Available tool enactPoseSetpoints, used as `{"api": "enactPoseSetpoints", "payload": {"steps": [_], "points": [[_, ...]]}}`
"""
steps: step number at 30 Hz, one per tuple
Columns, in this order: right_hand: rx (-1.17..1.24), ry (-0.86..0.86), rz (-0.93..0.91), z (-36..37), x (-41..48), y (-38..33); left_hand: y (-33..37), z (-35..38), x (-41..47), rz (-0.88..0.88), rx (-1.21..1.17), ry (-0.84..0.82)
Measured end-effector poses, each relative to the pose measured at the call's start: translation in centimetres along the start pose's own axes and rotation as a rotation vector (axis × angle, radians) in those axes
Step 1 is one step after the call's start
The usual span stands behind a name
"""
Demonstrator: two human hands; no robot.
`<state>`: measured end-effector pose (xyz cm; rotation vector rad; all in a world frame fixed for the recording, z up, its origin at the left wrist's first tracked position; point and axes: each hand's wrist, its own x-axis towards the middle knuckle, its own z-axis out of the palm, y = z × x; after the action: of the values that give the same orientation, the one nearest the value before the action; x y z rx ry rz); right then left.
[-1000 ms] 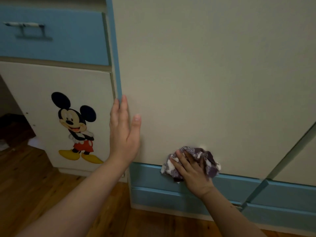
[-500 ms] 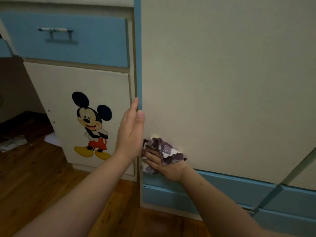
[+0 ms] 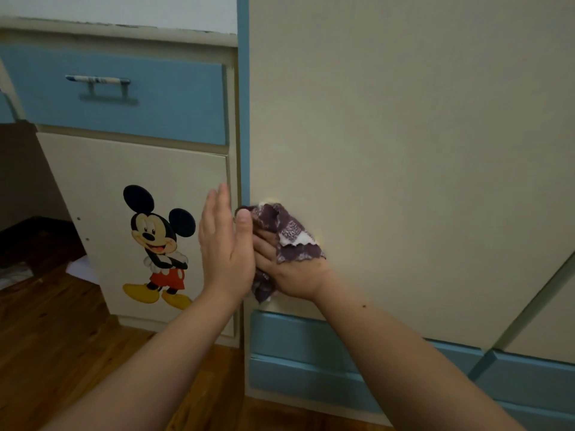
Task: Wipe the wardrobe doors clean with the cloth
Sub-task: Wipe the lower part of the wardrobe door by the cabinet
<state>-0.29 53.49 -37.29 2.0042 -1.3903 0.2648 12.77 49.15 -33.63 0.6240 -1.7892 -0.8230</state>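
Observation:
A large cream wardrobe door (image 3: 404, 150) with a blue left edge strip fills the right of the view. My right hand (image 3: 292, 272) presses a crumpled purple-and-white patterned cloth (image 3: 289, 237) against the door's lower left corner, fingers curled into the fabric. My left hand (image 3: 225, 247) stands edge-on with straight fingers at the door's left edge, its thumb touching the cloth. Part of the cloth is hidden behind my left hand.
Left of the wardrobe stands a low cabinet with a blue drawer (image 3: 124, 94) and a cream door bearing a cartoon mouse sticker (image 3: 157, 244). Blue base panels (image 3: 305, 353) run below the wardrobe door. Wooden floor (image 3: 46, 337) lies at lower left.
My right hand slid the cloth leftward along the door's bottom and then up to the left edge. My left hand stayed at that edge. The view shifted left.

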Motion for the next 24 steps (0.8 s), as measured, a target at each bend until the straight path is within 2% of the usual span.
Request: {"api": "enactPoseSetpoints", "payload": {"steps": [3, 5, 8, 14, 18, 20, 22, 24], "points": [[-0.125, 0.177, 0.096, -1.2, -1.4, 1.1, 1.5, 0.5, 0.6, 0.049, -0.002, 0.018], [-0.211, 0.254, 0.255, -2.1, -3.8, 1.5, 2.5, 1.0, 0.9, 0.096, -0.004, 0.0], [-0.283, 0.306, 0.494, -3.4, -8.7, 2.5, 3.6, 1.9, 1.3, 0.116, -0.006, -0.011], [-0.475, 0.345, 0.903, -7.0, -17.1, 5.2, 5.8, 4.3, 1.6, 0.025, -0.001, 0.017], [-0.37, 0.487, 1.261, -7.8, -19.8, 5.5, 6.4, 4.7, 1.8, -0.003, 0.003, 0.04], [-0.223, 0.658, 1.414, -7.6, -20.9, 5.1, 6.4, 4.7, 1.9, -0.014, -0.008, 0.047], [-0.082, 0.827, 1.474, -7.5, -21.7, 4.7, 6.3, 4.5, 2.1, -0.022, -0.031, 0.056], [-0.043, 0.879, 1.478, -7.4, -22.0, 4.6, 6.1, 4.0, 2.4, -0.023, -0.067, 0.083]]}}
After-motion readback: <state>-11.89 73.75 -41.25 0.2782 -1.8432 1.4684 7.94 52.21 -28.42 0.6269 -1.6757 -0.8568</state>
